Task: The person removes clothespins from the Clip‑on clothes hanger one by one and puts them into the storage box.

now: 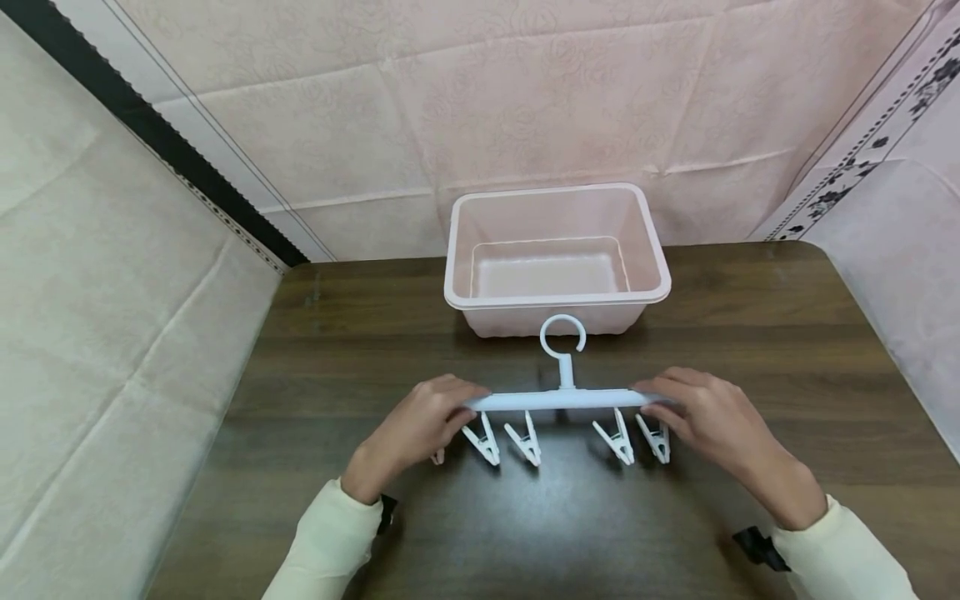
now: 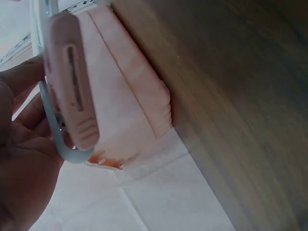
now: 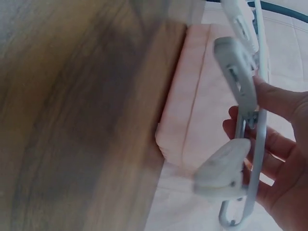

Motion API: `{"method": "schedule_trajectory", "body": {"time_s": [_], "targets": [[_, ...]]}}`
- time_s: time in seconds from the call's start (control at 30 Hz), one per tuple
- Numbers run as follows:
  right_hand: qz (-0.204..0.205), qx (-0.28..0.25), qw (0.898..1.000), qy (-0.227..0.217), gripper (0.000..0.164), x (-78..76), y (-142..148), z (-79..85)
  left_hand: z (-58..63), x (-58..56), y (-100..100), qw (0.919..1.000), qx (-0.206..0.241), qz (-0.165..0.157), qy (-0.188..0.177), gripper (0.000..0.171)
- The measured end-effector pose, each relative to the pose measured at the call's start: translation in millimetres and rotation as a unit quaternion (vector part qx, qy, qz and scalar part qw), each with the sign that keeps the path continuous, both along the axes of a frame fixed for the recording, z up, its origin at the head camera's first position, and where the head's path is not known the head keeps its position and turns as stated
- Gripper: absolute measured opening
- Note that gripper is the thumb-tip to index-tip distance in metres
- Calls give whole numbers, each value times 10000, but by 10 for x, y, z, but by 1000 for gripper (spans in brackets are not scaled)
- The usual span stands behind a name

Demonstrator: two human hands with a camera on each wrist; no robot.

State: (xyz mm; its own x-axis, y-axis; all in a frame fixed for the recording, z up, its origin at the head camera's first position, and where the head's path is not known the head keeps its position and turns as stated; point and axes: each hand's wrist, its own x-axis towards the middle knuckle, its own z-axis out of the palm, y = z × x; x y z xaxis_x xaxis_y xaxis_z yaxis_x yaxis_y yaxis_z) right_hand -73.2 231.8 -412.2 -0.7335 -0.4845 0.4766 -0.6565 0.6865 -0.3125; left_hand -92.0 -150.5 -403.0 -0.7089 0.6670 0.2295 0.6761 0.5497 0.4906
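A pale blue-white clip hanger [image 1: 567,399] with a round hook [image 1: 562,321] is held level over the table. My left hand [image 1: 426,423] grips its left end between thumb and fingers. The right end is held by my right hand [image 1: 708,417], thumb and fingers wrapped round the bar, as the right wrist view also shows. Several white clothes pegs [image 1: 613,437] hang from the bar. In the left wrist view a pinkish peg [image 2: 74,82] hangs at the left end, mostly hidden by the hand in the head view. One more peg [image 3: 221,173] dangles beside my right fingers.
Behind the hanger, at the table's far edge, stands a pale pink plastic basin [image 1: 557,300] with nothing visible inside. The dark wooden table [image 1: 360,333] has rounded far corners. Patterned light cloth [image 1: 525,100] hangs beyond it and along both sides.
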Motion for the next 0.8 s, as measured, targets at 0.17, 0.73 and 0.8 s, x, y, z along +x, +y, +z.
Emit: {"method": "schedule_trajectory", "body": {"time_s": [0.17, 0.73, 0.8], "targets": [[199, -284, 9994, 51, 22, -27, 24, 21, 54, 4, -31, 9993, 140, 30, -356, 30], [205, -507, 9972, 518, 54, -116, -13, 178, 177, -58, -65, 9993, 383, -5, -33, 28], [225, -530, 9966, 586, 53, -129, -15, 194, 182, -68, -63, 9991, 410, -19, 61, 28]]}}
